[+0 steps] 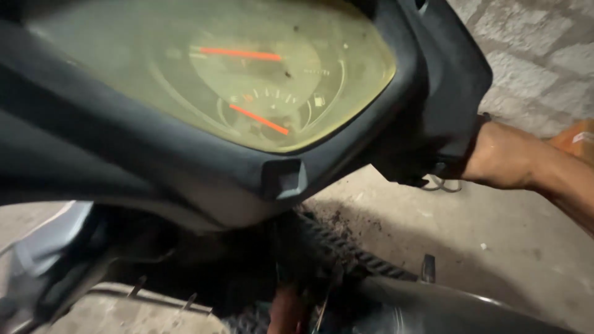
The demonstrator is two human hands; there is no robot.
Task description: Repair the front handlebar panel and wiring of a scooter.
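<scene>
Head view is showing the right hand's fingers hidden behind the black shroud (433, 86), so their state cannot be told; the right hand (501, 154) is reaching in at the shroud's right edge. The left hand is not showing. The shroud is sitting just beside the yellowed dial (216, 68); judged advice: be steadying the wrist and working by feel.

My right forearm (544, 173) is bare along the whole stretch that shows, lean, with a faint sheen on top. It widens a little at the wrist, back from my fingers. Of my right hand (495, 151) only the rounded back next to the wrist can be seen. The fingers themselves are hidden behind the black cover (445, 93).
</scene>
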